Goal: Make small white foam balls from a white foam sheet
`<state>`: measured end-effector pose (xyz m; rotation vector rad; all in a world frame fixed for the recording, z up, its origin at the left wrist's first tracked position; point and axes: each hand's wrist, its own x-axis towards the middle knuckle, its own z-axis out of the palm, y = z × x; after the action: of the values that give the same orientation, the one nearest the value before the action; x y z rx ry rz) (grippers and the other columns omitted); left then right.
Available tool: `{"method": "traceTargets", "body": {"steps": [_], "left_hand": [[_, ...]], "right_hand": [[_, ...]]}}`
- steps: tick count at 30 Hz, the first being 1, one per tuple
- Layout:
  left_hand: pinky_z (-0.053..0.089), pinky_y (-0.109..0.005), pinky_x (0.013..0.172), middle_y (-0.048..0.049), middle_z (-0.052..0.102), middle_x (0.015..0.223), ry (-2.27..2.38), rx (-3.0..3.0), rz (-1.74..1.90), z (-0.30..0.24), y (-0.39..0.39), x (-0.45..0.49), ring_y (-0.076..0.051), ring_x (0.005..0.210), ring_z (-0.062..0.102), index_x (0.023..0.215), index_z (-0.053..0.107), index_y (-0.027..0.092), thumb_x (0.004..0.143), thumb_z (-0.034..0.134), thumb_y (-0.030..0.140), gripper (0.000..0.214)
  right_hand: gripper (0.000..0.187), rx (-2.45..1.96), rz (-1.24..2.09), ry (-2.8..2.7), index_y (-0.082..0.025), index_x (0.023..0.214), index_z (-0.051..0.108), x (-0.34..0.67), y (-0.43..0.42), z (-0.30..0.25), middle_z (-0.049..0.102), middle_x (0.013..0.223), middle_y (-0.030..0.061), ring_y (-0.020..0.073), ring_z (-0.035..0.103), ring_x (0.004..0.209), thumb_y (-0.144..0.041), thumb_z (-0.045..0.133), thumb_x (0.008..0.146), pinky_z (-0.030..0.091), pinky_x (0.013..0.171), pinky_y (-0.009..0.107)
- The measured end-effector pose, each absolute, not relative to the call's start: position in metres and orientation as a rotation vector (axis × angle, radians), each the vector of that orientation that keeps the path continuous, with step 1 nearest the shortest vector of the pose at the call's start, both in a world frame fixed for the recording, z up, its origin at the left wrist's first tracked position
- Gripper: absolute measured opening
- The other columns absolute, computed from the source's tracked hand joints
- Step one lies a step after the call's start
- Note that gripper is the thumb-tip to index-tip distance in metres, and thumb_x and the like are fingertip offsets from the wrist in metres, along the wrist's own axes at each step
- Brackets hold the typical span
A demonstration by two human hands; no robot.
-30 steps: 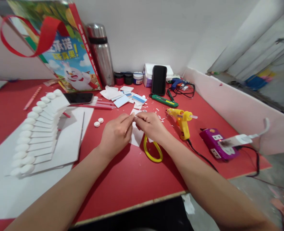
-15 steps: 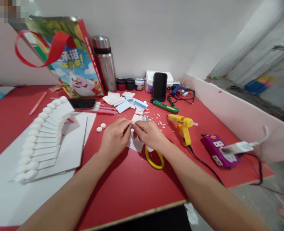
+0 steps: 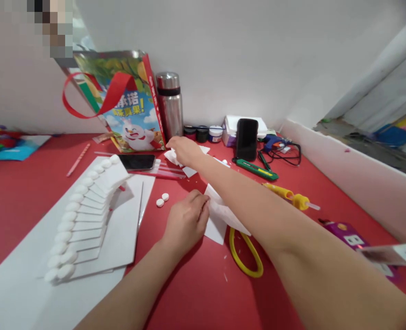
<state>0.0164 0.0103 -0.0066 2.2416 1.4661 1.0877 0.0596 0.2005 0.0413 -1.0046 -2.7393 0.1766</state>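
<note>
My left hand [image 3: 188, 219] rests low over the red table, its thumb and fingers pressed together. Whatever they hold is hidden; a white paper sheet [image 3: 216, 227] lies right beside the fingertips. Stretched out farther away, my right hand [image 3: 185, 152] is over a pile of white card scraps [image 3: 190, 172], its fingertips mostly hidden. Two small white discs [image 3: 162, 200] lie left of my left hand. Beneath my right forearm a yellow loop-shaped handle [image 3: 246, 256] shows. A curved, stair-like white model [image 3: 86, 215] edged with white discs stands at the left.
At the back stand a picture bag [image 3: 134, 105], a steel flask [image 3: 171, 110], paint jars [image 3: 203, 134] and an upright phone [image 3: 247, 139]. Another phone [image 3: 136, 162] lies flat. Rightward are a green cutter [image 3: 256, 169], a yellow glue gun [image 3: 285, 192] and a purple power strip [image 3: 352, 240].
My right hand has left my left hand and reached forward to the card scraps. My left hand stays low with fingers closed. The view has shifted, moving things right and down.
</note>
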Motion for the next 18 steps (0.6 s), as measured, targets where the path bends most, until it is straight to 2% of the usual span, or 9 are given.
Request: {"method": "traceTargets", "body": {"steps": [5, 8, 12, 15, 17, 18], "left_hand": [[0.05, -0.032, 0.065, -0.012, 0.067, 0.089, 1.424, 2.28, 1.092, -0.008, 0.012, 0.016, -0.021, 0.074, 0.065, 0.097, 0.063, 0.015, 0.097, 0.043, 0.016, 0.02], [0.05, -0.031, 0.064, -0.0116, 0.066, 0.088, 1.431, 2.295, 1.089, -0.009, 0.012, 0.016, -0.021, 0.072, 0.064, 0.096, 0.063, 0.016, 0.097, 0.042, 0.016, 0.02], [0.052, -0.032, 0.066, -0.0125, 0.068, 0.091, 1.441, 2.294, 1.095, -0.009, 0.013, 0.015, -0.021, 0.075, 0.066, 0.101, 0.064, 0.014, 0.096, 0.044, 0.015, 0.021], [0.053, -0.032, 0.067, -0.0122, 0.069, 0.091, 1.445, 2.309, 1.08, -0.009, 0.012, 0.016, -0.021, 0.076, 0.067, 0.1, 0.065, 0.015, 0.097, 0.044, 0.016, 0.021], [0.054, -0.032, 0.068, -0.0114, 0.069, 0.091, 1.441, 2.314, 1.078, -0.01, 0.012, 0.016, -0.021, 0.076, 0.068, 0.1, 0.066, 0.015, 0.097, 0.045, 0.016, 0.021], [0.054, -0.032, 0.069, -0.011, 0.069, 0.091, 1.441, 2.311, 1.085, -0.011, 0.012, 0.016, -0.02, 0.076, 0.068, 0.101, 0.066, 0.015, 0.097, 0.045, 0.016, 0.021]], "right_hand": [[0.026, -1.036, 0.181, -2.851, -0.006, 0.106, 0.074, 0.028, 0.236, 0.02, 0.068, 0.115, 0.0217, 0.0298, 0.066, 0.097, -0.011, 0.054, 0.09, 0.048, 0.085, 0.038], [0.024, -1.018, 0.222, -2.832, -0.009, 0.098, 0.076, 0.028, 0.244, 0.02, 0.069, 0.109, 0.0195, 0.0292, 0.066, 0.094, -0.006, 0.058, 0.083, 0.049, 0.083, 0.038], [0.031, -0.991, 0.251, -2.617, -0.01, 0.089, 0.077, 0.044, 0.235, 0.03, 0.062, 0.121, 0.0191, 0.0273, 0.061, 0.108, -0.003, 0.047, 0.088, 0.046, 0.097, 0.039], [0.043, -0.972, 0.341, -2.379, -0.015, 0.096, 0.079, 0.067, 0.21, 0.038, 0.056, 0.136, 0.0124, 0.0216, 0.06, 0.116, 0.002, 0.041, 0.086, 0.045, 0.106, 0.035], [0.048, -0.948, 0.476, -2.235, -0.02, 0.102, 0.079, 0.087, 0.182, 0.043, 0.055, 0.143, 0.006, 0.02, 0.061, 0.119, 0.003, 0.043, 0.082, 0.047, 0.106, 0.035], [0.05, -0.948, 0.544, -2.177, -0.021, 0.104, 0.079, 0.099, 0.166, 0.047, 0.061, 0.138, 0.0051, 0.019, 0.065, 0.115, 0.003, 0.041, 0.081, 0.052, 0.1, 0.034]]}}
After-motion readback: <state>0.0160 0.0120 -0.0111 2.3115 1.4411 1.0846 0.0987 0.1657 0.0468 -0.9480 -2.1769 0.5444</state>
